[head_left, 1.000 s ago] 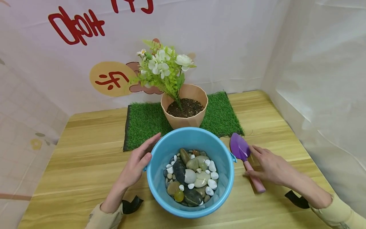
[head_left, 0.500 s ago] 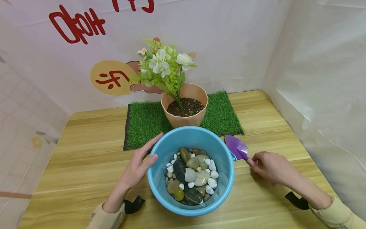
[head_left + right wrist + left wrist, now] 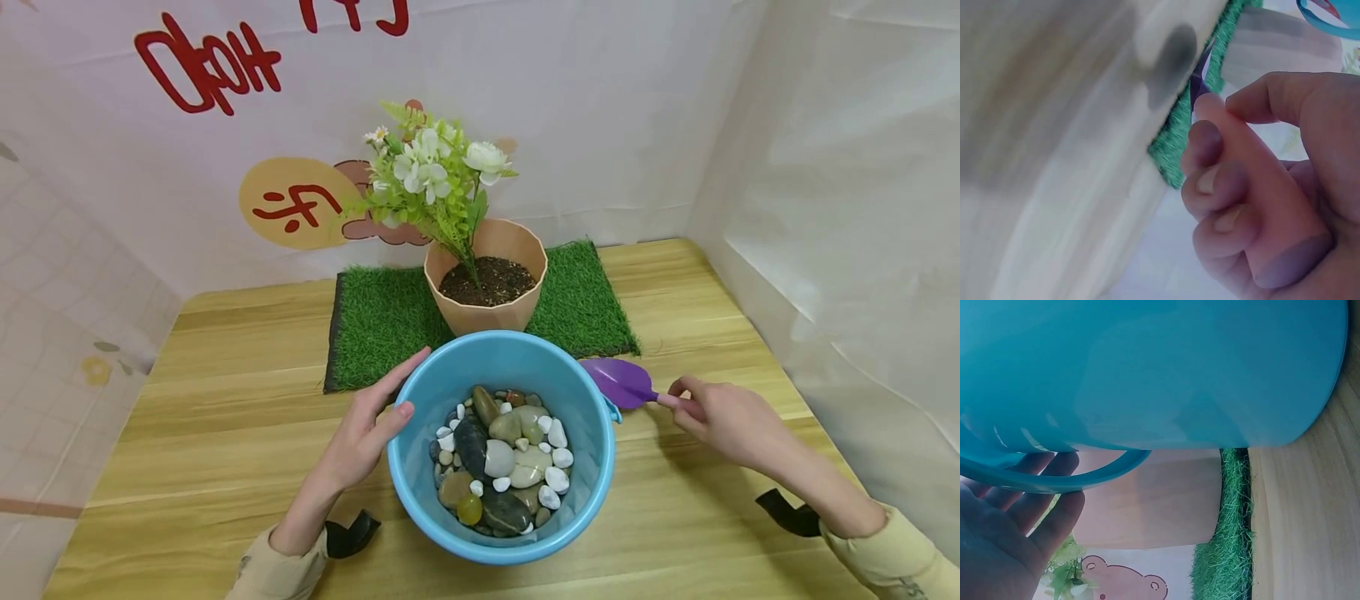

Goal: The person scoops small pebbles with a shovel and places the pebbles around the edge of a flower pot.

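In the head view a light-blue bucket [image 3: 408, 500] stands on the table, with stones [image 3: 525, 468] of several colours and sizes inside. My left hand [image 3: 356, 442] holds its left side, thumb over the rim and fingers along the outer wall. The left wrist view has these fingers reaching past the bucket's blue handle [image 3: 1054, 483]. To the right, my right hand [image 3: 727, 421] grips the pink handle of a trowel [image 3: 622, 382] with a purple blade. Fingers wrap that handle [image 3: 1266, 181] in the right wrist view. The blade tip is partly hidden behind the bucket rim.
Behind the bucket, a peach flowerpot [image 3: 487, 319] with soil and white flowers [image 3: 431, 167] stands on a green grass mat [image 3: 382, 325]. Printed cloth hangs at the back and sides of the wooden table [image 3: 225, 367].
My right hand has closed round the trowel handle, raised it off the table and swung the blade leftwards to the bucket. My left thumb has shifted over the bucket's rim.
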Tool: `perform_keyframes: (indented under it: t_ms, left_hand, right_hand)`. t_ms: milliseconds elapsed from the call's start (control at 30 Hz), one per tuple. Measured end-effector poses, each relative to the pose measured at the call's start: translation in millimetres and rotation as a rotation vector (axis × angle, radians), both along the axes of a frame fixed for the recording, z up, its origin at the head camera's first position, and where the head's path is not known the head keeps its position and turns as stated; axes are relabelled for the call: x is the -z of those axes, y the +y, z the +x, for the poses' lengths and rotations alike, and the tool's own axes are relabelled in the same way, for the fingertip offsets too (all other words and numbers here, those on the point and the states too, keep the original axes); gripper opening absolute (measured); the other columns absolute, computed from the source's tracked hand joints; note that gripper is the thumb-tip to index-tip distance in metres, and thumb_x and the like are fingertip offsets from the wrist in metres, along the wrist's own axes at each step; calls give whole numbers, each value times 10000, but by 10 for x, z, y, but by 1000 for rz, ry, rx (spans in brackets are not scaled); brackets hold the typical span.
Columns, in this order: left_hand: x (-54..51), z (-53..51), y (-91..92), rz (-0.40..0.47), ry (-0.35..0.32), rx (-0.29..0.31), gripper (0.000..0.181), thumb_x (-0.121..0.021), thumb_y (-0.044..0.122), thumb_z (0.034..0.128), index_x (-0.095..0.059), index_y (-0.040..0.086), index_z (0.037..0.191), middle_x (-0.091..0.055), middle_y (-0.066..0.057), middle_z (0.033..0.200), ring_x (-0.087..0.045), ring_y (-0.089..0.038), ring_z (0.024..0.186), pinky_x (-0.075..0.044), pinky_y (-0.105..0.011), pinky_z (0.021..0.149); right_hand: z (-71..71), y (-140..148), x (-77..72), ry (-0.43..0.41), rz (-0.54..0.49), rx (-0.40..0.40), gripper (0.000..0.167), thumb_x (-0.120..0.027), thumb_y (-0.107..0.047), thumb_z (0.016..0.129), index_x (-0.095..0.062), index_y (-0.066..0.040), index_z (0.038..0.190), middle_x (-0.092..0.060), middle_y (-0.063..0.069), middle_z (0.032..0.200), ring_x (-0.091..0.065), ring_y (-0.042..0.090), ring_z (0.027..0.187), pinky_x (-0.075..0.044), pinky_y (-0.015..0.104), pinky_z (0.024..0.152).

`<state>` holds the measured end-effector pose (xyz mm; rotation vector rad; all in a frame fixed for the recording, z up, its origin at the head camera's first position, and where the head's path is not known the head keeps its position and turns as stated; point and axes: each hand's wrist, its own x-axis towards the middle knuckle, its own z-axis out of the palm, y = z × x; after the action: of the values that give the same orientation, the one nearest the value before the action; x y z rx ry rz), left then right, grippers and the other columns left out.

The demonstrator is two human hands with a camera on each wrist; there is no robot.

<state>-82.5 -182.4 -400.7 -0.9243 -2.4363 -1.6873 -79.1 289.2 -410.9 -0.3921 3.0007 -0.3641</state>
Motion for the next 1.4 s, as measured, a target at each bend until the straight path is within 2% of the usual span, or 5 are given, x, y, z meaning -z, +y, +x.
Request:
perform_keyframes:
  t_ms: [233,667,867,1133,1400]
  left_hand:
    - [9,8,12,-3,-2,6,570,-440,62,1059,-392,72,1626,-588,-257,1515,-653,-73,1295,-606,-263,1010]
    - [0,16,-4,9,-8,-7,566,-419,78,1061,-396,84,1627,-626,-280,1457,-682,-78,1244,-648,-290,916]
    - [13,30,-5,4,-29,-14,572,-416,69,1059,-387,79,1630,-615,-289,1466,-677,-62,1240,-645,-288,920]
    - [8,42,-1,4,-56,-20,576,-417,62,1059,-374,68,1634,-598,-299,1480,-668,-43,1240,-641,-282,929]
    - [9,53,2,3,-64,-24,583,-424,60,1055,-374,73,1635,-594,-299,1484,-660,-30,1244,-642,-291,931]
  right_hand:
    - [-49,14,-285,65,-26,9,300,-641,-372,1048,-768,-104,1089,-666,-132,675,-513,60,593,-406,257,522]
    - [-122,-245,-939,367,-97,-95,121,-744,-308,980,-803,-218,1037,-796,-120,819,-473,-51,565,-369,217,502]
    - [-78,-486,-1195,452,-81,-204,157,-812,-263,906,-818,-211,1054,-824,-70,891,-710,106,666,-487,284,537]
    - [-54,-753,-1354,544,-32,-431,310,-632,-483,1034,-818,-239,990,-728,-135,749,-628,17,587,-429,212,478]
    - [-22,-972,-1423,480,108,-501,151,-837,-291,872,-832,-272,1021,-647,-136,680,-600,26,578,-380,210,447]
